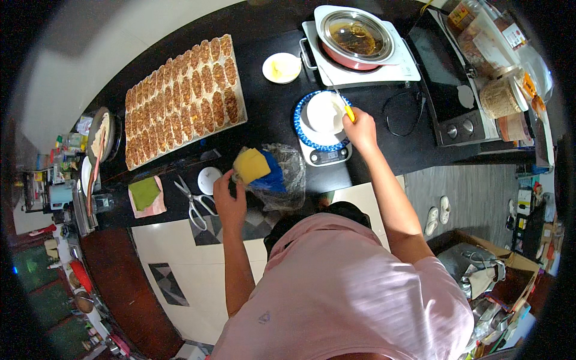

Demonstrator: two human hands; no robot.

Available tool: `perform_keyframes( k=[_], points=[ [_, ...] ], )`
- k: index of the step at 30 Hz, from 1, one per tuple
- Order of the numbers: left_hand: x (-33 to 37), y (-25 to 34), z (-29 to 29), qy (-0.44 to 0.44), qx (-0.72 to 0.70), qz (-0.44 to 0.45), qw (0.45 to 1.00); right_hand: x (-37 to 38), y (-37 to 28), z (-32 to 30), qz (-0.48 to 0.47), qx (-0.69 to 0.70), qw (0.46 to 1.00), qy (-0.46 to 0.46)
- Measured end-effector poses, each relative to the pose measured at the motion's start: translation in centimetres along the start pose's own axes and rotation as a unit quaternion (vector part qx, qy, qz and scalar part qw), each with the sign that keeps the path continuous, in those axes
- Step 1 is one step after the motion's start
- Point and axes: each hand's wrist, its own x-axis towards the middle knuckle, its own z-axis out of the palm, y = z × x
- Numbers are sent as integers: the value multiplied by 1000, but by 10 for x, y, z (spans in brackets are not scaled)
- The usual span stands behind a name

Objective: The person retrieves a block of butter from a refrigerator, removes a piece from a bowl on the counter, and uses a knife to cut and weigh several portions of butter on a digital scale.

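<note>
My right hand [362,129] is closed round the yellow handle [350,113] of a tool with a thin metal shaft; its exact kind does not show. The shaft slants over a white bowl [324,113] with white contents. Under the bowl are a blue-rimmed plate [305,133] and a white kitchen scale [327,155]. At the counter's near edge, my left hand [230,198] curls its fingers at the left side of a yellow square piece [252,165]; what they grip is unclear. Blue plastic [271,174] and a crinkled clear bag [292,180] lie beside it.
A tray [241,111] of brown-topped oval pieces lies far left. A lidded pot [355,37] stands on a white cooktop [403,67], near a small yellow-filled bowl [281,68]. Scissors [195,204], a white round lid [209,180] and folded cloths [144,194] lie left; a microwave [438,78] stands right.
</note>
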Motion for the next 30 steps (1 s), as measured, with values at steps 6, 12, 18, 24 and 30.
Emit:
perform_keyframes(
  k=[6, 12, 18, 24, 30],
  points=[
    [4, -13, 2, -45, -14, 78, 996, -8, -10, 18, 53, 5, 998, 34],
    [23, -11, 6, -57, -24, 107, 992, -19, -5, 19, 115, 54, 990, 56],
    [20, -17, 6, -96, 15, 239, 966, -76, 27, 2, 69, 206, 958, 185],
    [14, -35, 1, -92, 24, 266, 959, -147, 45, 40, 70, 163, 974, 138],
    [14, -42, 8, -88, 0, 255, 963, -137, 28, 45, 25, 60, 989, 132]
  ],
)
